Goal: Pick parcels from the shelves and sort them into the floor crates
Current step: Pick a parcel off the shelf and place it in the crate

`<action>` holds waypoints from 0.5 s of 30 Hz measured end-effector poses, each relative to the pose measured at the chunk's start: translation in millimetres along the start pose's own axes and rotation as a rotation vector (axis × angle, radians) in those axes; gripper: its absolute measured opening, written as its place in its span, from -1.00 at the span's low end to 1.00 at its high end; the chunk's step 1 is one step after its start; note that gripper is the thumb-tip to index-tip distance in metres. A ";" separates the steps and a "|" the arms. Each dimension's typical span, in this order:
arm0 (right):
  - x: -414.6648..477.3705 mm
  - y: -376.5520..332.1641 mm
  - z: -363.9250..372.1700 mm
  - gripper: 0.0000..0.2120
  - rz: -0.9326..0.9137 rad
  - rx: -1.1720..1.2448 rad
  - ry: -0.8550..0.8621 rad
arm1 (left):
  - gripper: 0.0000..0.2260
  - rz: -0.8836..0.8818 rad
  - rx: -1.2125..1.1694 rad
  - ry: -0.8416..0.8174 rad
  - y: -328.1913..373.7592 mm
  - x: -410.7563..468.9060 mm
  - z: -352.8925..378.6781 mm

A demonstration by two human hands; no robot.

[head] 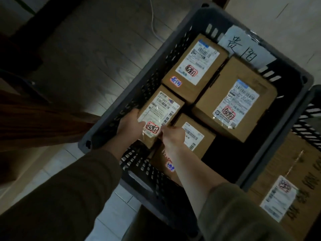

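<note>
Head view, looking down: a grey slatted crate (132, 94) stands on a wood-pattern floor (83, 58), and both arms reach into its near-left part. The small parcel (161, 110), a brown cardboard box with a white shipping label and a red-ringed mark on top, sits tilted against the crate's left wall, and both hands are on it. The left hand (130, 125) grips its left side, thumb near the label's edge; the other fingers are hidden behind the box. The right hand (172, 136) holds its near right corner with curled fingers, and the forearm is bare to the pushed-up sleeve. The parcel lies between the two hands, touching both. Whether it rests on the boxes below cannot be told. Directly under the right hand lies a barcode parcel (198, 136), and beneath the wrist a lower parcel (161, 162) with blue handwriting. Farther in are an upper parcel (196, 66) and, beside it, a large parcel (238, 105), both with labels facing up. A handwritten paper sign (243, 47) is taped to the far wall. A second crate (311, 115) stands just to the right, with a large carton (288, 171) in front of it. A white cable (153, 20) runs along the floor.
</note>
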State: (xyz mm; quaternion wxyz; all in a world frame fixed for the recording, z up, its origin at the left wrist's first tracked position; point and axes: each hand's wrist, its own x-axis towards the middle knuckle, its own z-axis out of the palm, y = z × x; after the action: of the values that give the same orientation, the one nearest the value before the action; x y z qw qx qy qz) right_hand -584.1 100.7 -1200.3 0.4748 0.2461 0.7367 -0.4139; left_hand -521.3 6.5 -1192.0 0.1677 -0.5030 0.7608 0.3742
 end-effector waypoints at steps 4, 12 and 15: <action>-25.6 -9.5 -8.5 -0.81 -0.002 -0.059 -0.075 | -0.61 -0.015 -0.018 0.101 9.6 -31.4 -11.7; -171.7 -10.5 -61.9 -0.73 -0.222 -0.247 -0.230 | -0.62 -0.142 -0.430 0.186 2.9 -188.1 -53.7; -254.2 3.7 -75.0 -0.82 -0.319 -0.290 -0.311 | -0.62 -0.207 -0.580 0.288 -5.0 -266.1 -74.3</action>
State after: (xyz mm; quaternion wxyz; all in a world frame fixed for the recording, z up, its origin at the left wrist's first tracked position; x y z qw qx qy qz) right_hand -509.6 173.7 -956.6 0.5414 -0.0104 0.7360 -0.4063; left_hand -391.3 120.8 -976.5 -0.0547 -0.6519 0.5834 0.4812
